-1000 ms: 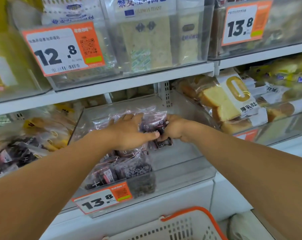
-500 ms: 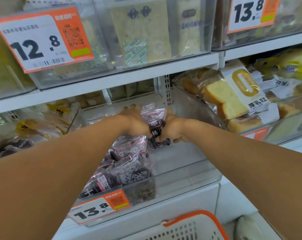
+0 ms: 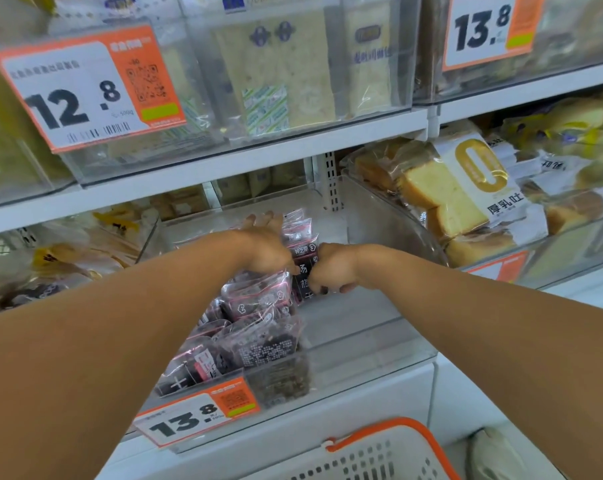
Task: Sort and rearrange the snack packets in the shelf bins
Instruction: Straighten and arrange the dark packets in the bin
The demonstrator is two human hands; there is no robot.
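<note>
left hand [image 3: 268,247] fingers curled round upright dark snack packets [image 3: 301,258] mid clear bin [image 3: 379,341], fingertips hidden behind them | right hand [image 3: 331,268] pinches same packets from right | more packets [image 3: 258,327] lie at bin's left front, print blurred | basket [image 3: 379,452] cut off below

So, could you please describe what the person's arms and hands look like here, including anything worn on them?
Both forearms are bare, with no sleeves, watch or gloves in view. The left hand shows no rings. The right hand has dark polish on at least one fingernail.
</note>
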